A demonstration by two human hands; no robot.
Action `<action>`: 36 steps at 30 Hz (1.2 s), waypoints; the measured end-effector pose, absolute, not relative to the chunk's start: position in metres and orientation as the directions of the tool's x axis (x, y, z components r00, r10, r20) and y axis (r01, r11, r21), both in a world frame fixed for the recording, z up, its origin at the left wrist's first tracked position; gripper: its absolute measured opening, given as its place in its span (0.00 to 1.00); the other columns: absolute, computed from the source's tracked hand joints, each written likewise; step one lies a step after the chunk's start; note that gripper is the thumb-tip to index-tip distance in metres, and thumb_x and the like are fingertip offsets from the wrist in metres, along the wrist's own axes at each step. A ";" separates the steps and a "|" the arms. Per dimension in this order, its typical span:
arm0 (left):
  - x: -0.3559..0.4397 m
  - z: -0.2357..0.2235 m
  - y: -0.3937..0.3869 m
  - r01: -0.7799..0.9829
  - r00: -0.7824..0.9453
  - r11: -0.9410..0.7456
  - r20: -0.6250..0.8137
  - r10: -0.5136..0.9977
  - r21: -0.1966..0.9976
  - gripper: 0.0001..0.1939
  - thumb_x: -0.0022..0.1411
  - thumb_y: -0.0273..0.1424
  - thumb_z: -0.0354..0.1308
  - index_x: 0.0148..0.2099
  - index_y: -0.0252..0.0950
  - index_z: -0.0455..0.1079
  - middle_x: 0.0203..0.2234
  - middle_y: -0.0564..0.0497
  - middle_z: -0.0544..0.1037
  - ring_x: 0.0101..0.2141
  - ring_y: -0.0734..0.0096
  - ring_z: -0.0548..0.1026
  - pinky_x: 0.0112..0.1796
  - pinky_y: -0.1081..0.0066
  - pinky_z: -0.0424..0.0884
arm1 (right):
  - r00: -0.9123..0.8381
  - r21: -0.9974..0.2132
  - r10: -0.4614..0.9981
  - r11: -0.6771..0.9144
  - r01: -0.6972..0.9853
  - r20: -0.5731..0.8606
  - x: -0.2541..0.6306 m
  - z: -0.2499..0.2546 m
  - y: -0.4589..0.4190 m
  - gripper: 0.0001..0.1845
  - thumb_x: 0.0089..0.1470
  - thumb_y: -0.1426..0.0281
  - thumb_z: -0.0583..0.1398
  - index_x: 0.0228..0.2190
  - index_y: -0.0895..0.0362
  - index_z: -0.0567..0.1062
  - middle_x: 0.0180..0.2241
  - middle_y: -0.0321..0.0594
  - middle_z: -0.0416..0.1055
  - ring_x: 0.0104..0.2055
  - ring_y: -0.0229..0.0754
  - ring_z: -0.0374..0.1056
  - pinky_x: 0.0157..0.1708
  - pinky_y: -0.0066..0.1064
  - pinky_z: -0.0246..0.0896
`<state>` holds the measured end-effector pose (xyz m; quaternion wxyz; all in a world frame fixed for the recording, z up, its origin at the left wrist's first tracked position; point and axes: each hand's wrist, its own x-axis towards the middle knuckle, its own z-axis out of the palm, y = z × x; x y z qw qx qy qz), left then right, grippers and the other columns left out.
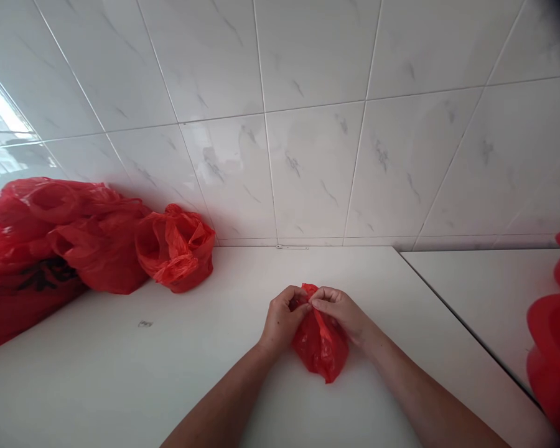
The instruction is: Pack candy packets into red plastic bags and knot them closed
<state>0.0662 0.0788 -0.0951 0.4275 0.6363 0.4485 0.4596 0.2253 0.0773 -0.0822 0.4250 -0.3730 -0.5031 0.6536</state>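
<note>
A small red plastic bag (324, 351) lies crumpled on the white tabletop, between my forearms. Near its upper end, my left hand (284, 314) pinches the thin plastic between thumb and fingers. My right hand (340, 311) grips the same bag just beside it, thumb against forefinger, so the fingertips of both hands almost meet. A twisted strip of the bag runs down from the fingers. Whether anything is inside the bag, I cannot tell.
On the left stand a red plastic bag (182, 249) with its top gathered and larger filled red bags (65, 230), one with black writing. Red plastic containers (553, 348) are at the right edge. A tiled wall (308, 168) closes off the back. A seam (466, 326) divides the white tabletop (168, 379).
</note>
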 end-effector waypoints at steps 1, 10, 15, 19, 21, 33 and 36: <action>0.066 -0.094 0.079 0.173 0.199 -0.231 0.196 0.960 0.957 0.08 0.55 0.30 0.55 0.39 0.38 0.70 0.33 0.51 0.74 0.34 0.71 0.71 0.35 0.72 0.67 | -0.363 -0.977 0.931 -0.118 -0.175 -0.048 0.225 -0.082 0.077 0.11 0.46 0.63 0.63 0.26 0.57 0.69 0.25 0.34 0.67 0.25 0.34 0.62 0.27 0.28 0.56; 0.062 -0.085 0.078 0.430 0.304 -0.335 0.215 0.928 0.838 0.12 0.58 0.29 0.48 0.40 0.41 0.72 0.33 0.54 0.73 0.34 0.71 0.70 0.35 0.72 0.65 | -0.349 -0.994 0.935 0.093 0.062 0.066 0.224 -0.077 0.073 0.07 0.49 0.70 0.58 0.32 0.52 0.64 0.26 0.30 0.64 0.28 0.34 0.59 0.31 0.28 0.57; 0.063 -0.087 0.078 0.539 0.304 -0.336 0.193 0.933 0.772 0.09 0.59 0.33 0.48 0.31 0.38 0.67 0.29 0.54 0.72 0.30 0.72 0.68 0.30 0.73 0.62 | -0.296 -0.944 0.949 0.190 0.269 0.107 0.225 -0.080 0.073 0.05 0.48 0.72 0.54 0.31 0.52 0.64 0.25 0.29 0.63 0.27 0.35 0.57 0.28 0.27 0.55; 0.063 -0.089 0.078 0.556 0.296 -0.328 0.187 0.937 0.764 0.09 0.59 0.35 0.48 0.28 0.38 0.63 0.27 0.55 0.70 0.28 0.73 0.66 0.28 0.74 0.60 | -0.212 -0.907 0.972 0.182 0.381 0.106 0.222 -0.085 0.074 0.05 0.48 0.72 0.52 0.30 0.52 0.65 0.26 0.31 0.66 0.26 0.35 0.59 0.25 0.27 0.54; 0.063 -0.089 0.078 0.549 0.294 -0.326 0.187 0.937 0.770 0.09 0.59 0.35 0.49 0.28 0.37 0.62 0.26 0.55 0.70 0.28 0.73 0.66 0.27 0.74 0.60 | -0.173 -0.879 0.978 0.185 0.440 0.119 0.219 -0.085 0.072 0.03 0.49 0.71 0.52 0.29 0.51 0.65 0.26 0.31 0.67 0.25 0.36 0.59 0.24 0.26 0.53; 0.065 -0.084 0.073 0.533 0.321 -0.444 0.312 0.894 0.720 0.07 0.58 0.29 0.48 0.29 0.38 0.65 0.27 0.53 0.70 0.29 0.72 0.67 0.29 0.73 0.62 | -0.189 -0.994 0.982 0.023 0.102 0.004 0.224 -0.083 0.078 0.06 0.45 0.70 0.54 0.28 0.53 0.71 0.25 0.33 0.68 0.26 0.37 0.61 0.28 0.29 0.55; 0.064 -0.085 0.073 0.531 0.333 -0.450 0.311 0.890 0.718 0.05 0.57 0.28 0.50 0.29 0.38 0.65 0.27 0.53 0.70 0.29 0.72 0.67 0.29 0.73 0.63 | -0.169 -0.997 0.983 -0.073 0.029 -0.077 0.229 -0.082 0.080 0.06 0.45 0.66 0.57 0.24 0.55 0.70 0.21 0.33 0.63 0.23 0.34 0.56 0.25 0.28 0.51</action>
